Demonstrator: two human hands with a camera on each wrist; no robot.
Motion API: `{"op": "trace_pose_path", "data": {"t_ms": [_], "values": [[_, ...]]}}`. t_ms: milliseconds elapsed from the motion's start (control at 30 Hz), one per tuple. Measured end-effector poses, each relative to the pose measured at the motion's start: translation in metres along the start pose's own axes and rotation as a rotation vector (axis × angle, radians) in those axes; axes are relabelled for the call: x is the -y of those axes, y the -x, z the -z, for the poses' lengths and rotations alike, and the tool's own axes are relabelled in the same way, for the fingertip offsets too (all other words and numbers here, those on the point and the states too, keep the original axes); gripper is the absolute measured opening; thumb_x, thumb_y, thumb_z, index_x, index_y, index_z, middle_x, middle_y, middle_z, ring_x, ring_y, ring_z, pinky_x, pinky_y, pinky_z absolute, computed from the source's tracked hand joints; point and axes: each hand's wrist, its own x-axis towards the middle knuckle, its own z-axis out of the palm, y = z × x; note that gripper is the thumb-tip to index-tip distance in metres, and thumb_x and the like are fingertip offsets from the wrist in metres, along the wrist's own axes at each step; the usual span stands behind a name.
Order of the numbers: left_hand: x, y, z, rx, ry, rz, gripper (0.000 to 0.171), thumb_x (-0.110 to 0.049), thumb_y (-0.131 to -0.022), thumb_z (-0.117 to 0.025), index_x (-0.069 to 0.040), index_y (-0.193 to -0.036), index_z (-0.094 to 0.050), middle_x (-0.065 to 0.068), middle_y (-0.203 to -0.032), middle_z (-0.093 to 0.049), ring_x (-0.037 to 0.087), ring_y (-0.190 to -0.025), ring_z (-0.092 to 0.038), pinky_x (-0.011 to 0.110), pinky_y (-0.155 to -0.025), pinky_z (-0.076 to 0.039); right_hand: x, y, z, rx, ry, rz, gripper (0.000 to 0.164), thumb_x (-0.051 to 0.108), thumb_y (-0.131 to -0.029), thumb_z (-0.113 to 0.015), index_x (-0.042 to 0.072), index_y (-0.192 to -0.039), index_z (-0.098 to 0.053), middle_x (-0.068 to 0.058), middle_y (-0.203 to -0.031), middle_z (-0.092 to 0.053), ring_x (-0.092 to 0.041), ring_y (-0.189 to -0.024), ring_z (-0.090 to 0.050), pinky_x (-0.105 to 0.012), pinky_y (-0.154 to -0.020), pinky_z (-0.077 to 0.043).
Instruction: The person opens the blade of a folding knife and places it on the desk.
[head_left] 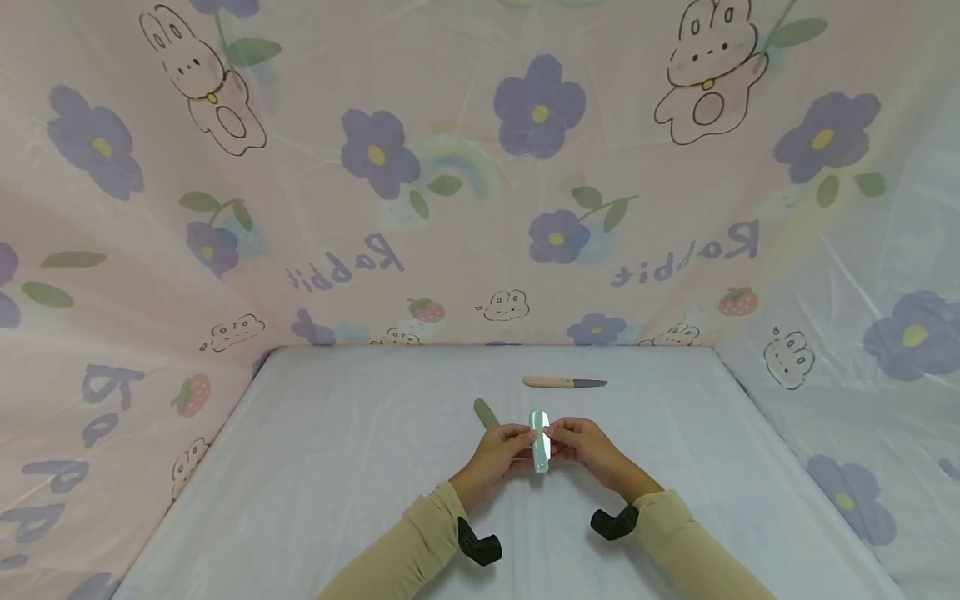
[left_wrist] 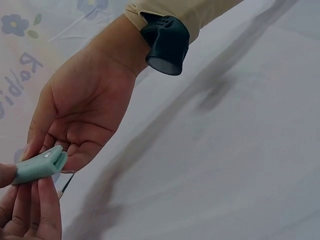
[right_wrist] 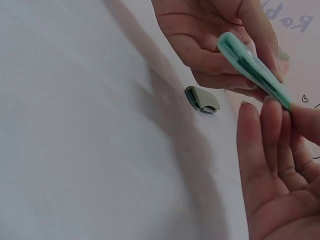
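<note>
A mint-green folding knife (head_left: 536,450) stands lengthwise between both hands, a bright blade strip showing along its right side in the head view. My left hand (head_left: 491,462) pinches the handle from the left with thumb and fingers. From the right, my right hand (head_left: 588,450) pinches the knife at the blade side, its thumb on top and fingers underneath. In the left wrist view the slotted end of the folding knife (left_wrist: 40,167) faces the camera. The right wrist view shows the narrow slot edge of the folding knife (right_wrist: 252,67).
Behind my left hand lies an olive-green knife (head_left: 486,414), partly hidden by the fingers. Farther back rests a knife with a light wooden handle (head_left: 549,382), its blade pointing right. A white sheet (head_left: 337,467) covers the table, and a patterned cloth (head_left: 465,233) hangs around it.
</note>
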Motion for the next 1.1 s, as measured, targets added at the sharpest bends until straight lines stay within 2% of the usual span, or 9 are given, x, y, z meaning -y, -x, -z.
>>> {"op": "trace_pose_path", "data": {"t_ms": [267, 533, 733, 833, 967, 1100], "values": [[0.003, -0.002, -0.001, -0.063, 0.022, -0.028, 0.034, -0.020, -0.090, -0.062, 0.004, -0.112, -0.056, 0.012, -0.099, -0.063, 0.018, -0.083, -0.063, 0.036, -0.078, -0.054, -0.003, 0.002, 0.000, -0.028, -0.051, 0.005, 0.031, 0.021, -0.094, -0.056, -0.009, -0.102, -0.054, -0.010, -0.086, -0.063, -0.019, -0.079, -0.062, -0.035, -0.075, -0.055], [0.002, -0.001, -0.002, -0.093, 0.036, -0.013, 0.037, -0.024, -0.089, -0.064, 0.003, -0.113, -0.056, 0.012, -0.100, -0.061, 0.018, -0.084, -0.062, 0.038, -0.081, -0.053, -0.005, 0.007, 0.002, -0.038, -0.107, -0.014, 0.041, 0.023, -0.093, -0.058, -0.014, -0.109, -0.049, -0.012, -0.090, -0.063, -0.019, -0.082, -0.064, -0.035, -0.079, -0.054], [0.003, -0.002, -0.002, -0.109, 0.076, -0.018, 0.034, -0.021, -0.090, -0.062, 0.004, -0.113, -0.055, 0.012, -0.097, -0.061, 0.018, -0.082, -0.062, 0.040, -0.083, -0.052, -0.009, 0.008, 0.003, -0.063, -0.160, -0.019, 0.045, 0.020, -0.094, -0.057, -0.018, -0.114, -0.044, -0.019, -0.095, -0.062, -0.019, -0.083, -0.064, -0.034, -0.080, -0.054], [0.003, -0.002, -0.004, -0.126, 0.096, -0.032, 0.033, -0.018, -0.090, -0.062, 0.006, -0.112, -0.055, 0.011, -0.095, -0.061, 0.017, -0.080, -0.062, 0.040, -0.082, -0.053, -0.009, 0.009, 0.002, -0.084, -0.186, -0.019, 0.040, 0.018, -0.094, -0.055, -0.017, -0.112, -0.046, -0.020, -0.094, -0.062, -0.018, -0.082, -0.063, -0.034, -0.079, -0.054], [0.003, -0.002, -0.006, -0.151, 0.105, -0.052, 0.033, -0.016, -0.091, -0.062, 0.008, -0.111, -0.055, 0.013, -0.095, -0.061, 0.016, -0.079, -0.063, 0.036, -0.078, -0.054, -0.009, 0.011, 0.000, -0.112, -0.218, -0.017, 0.026, 0.014, -0.095, -0.053, -0.010, -0.105, -0.052, -0.013, -0.087, -0.063, -0.017, -0.079, -0.063, -0.032, -0.078, -0.054], [0.002, -0.001, -0.008, -0.168, 0.112, -0.065, 0.034, -0.016, -0.091, -0.061, 0.010, -0.113, -0.054, 0.016, -0.098, -0.061, 0.017, -0.079, -0.062, 0.034, -0.076, -0.055, -0.008, 0.013, -0.002, -0.143, -0.243, -0.007, 0.020, 0.012, -0.096, -0.051, -0.007, -0.101, -0.054, -0.010, -0.085, -0.062, -0.017, -0.078, -0.064, -0.032, -0.077, -0.055]]}}
